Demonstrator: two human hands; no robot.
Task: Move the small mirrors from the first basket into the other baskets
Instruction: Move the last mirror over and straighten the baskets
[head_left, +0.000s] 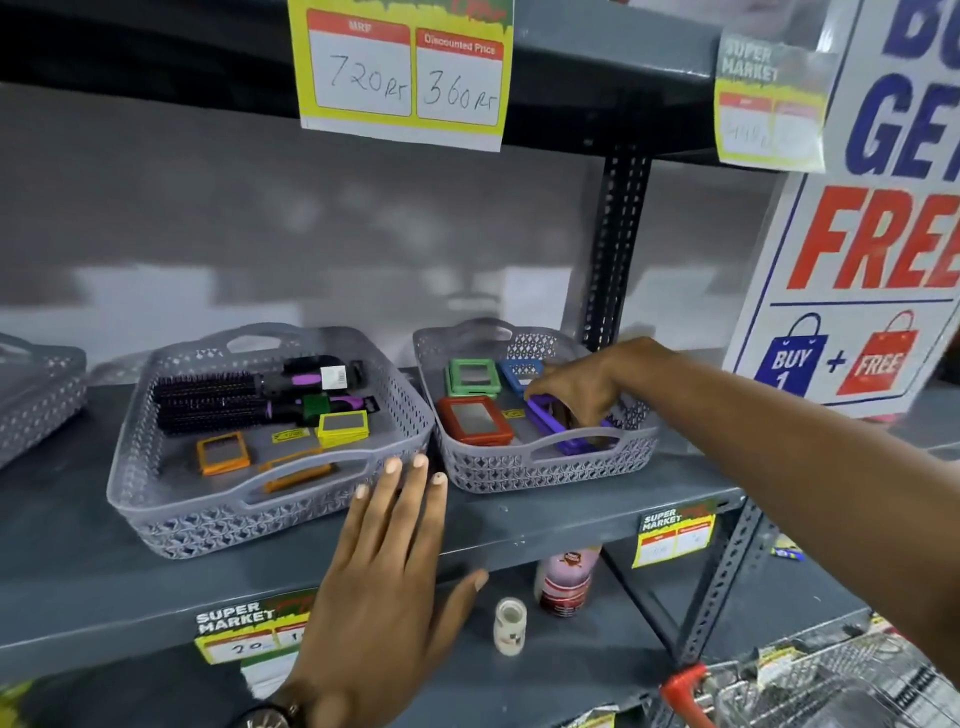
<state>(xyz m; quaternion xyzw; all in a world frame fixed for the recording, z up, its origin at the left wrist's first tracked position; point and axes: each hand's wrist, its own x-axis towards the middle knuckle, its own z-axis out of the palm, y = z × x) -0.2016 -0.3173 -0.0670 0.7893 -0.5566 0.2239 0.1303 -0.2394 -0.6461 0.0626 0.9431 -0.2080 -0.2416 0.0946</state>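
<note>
Reaching into the right basket (540, 470) with my right hand (582, 387), I have my fingers pinched closed on a purple-framed mirror (558, 423), which is tilted up on its edge near the basket's front right corner. Beside it in this basket lie a red-framed mirror (475, 420) at the front left, a green-framed mirror (472, 378) behind that, and a blue-framed one (519, 370) at the back, partly hidden by my fingers.

My left hand (384, 577) is flat and open, gripping nothing, fingers spread; its fingertips (420, 461) are at the front right corner of the left basket (218, 525), in front of the gap between the two baskets. I cannot tell whether they touch the rim.

That left basket holds two black round hairbrushes (218, 400) with purple handles along the back, a yellow-framed mirror (343, 428) just in front of them, an orange-framed mirror (223, 453) at the front left, and another orange piece (296, 475) lying against the front wall.

Both baskets sit side by side on a grey metal shelf (545, 525) with price labels stuck along its front edge.
</note>
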